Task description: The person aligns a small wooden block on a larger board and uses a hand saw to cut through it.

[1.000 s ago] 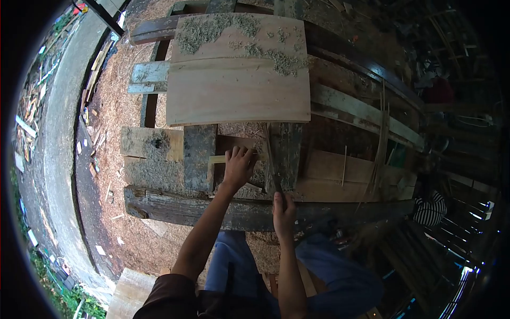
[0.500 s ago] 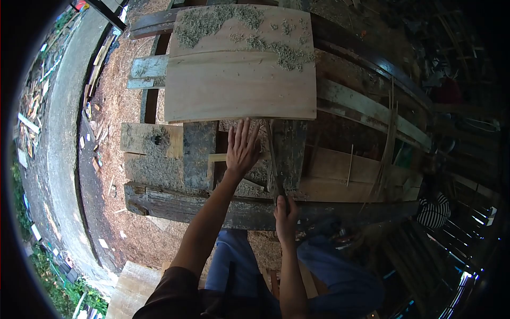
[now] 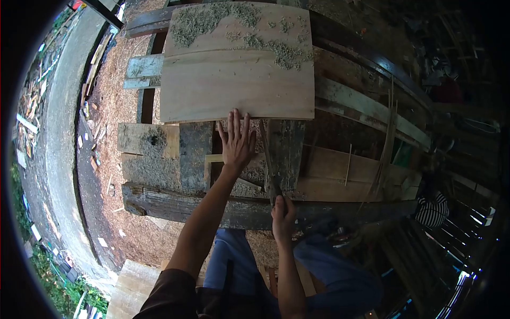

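A wide wooden board (image 3: 239,87) lies across the bench, with curly shavings (image 3: 204,24) heaped toward its far edge. My left hand (image 3: 236,146) is spread palm down, its fingertips over the board's near edge. In my right hand (image 3: 283,210) is a long narrow-bladed tool (image 3: 269,159), gripped by its handle end. Its dark blade points away from me and its far end reaches the near edge of the board, just right of my left hand. What kind of tool it is, I cannot tell.
A thick weathered beam (image 3: 170,204) runs along the bench front. Dusty planks (image 3: 196,157) with gaps between them lie under the board. Thin wood strips (image 3: 388,138) rest at the right. Sawdust (image 3: 133,223) covers the ground at left, beside a concrete kerb (image 3: 61,133).
My left hand has shifted slightly left and forward, so its fingertips now overlap the board's edge. The tool in my right hand has swung a little left at its far end.
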Demonstrator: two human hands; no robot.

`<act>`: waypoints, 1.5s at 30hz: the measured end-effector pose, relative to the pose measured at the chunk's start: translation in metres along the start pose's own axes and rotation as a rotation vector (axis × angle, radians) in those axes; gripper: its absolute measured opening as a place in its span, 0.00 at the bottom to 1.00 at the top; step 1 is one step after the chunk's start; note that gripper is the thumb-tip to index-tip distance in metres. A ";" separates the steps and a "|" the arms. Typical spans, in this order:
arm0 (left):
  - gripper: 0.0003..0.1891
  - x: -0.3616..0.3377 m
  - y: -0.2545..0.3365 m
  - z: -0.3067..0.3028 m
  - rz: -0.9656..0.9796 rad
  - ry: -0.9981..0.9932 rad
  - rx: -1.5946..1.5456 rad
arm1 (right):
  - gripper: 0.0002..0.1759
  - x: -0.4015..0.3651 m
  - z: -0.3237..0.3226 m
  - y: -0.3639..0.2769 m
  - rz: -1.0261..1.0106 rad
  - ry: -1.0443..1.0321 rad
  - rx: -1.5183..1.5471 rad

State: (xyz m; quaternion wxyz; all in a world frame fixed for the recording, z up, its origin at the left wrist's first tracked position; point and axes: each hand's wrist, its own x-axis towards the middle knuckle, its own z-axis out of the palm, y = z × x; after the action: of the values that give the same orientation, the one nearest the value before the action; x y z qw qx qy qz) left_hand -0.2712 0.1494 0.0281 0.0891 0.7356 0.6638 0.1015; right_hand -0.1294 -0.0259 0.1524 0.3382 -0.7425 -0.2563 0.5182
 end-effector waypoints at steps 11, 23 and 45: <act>0.38 0.000 0.004 0.000 -0.028 -0.012 0.030 | 0.22 0.000 0.005 0.003 -0.031 0.028 -0.056; 0.39 0.002 0.004 -0.003 -0.039 -0.005 -0.020 | 0.24 -0.007 0.013 -0.002 0.062 0.032 0.029; 0.41 0.000 0.003 0.000 -0.046 0.014 0.037 | 0.23 -0.037 0.012 0.003 -0.058 0.088 -0.101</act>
State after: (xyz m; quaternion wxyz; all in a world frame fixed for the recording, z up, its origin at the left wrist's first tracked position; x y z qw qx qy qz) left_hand -0.2679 0.1491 0.0291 0.0731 0.7210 0.6828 0.0925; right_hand -0.1533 -0.0520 0.1696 0.3262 -0.7728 -0.2887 0.4615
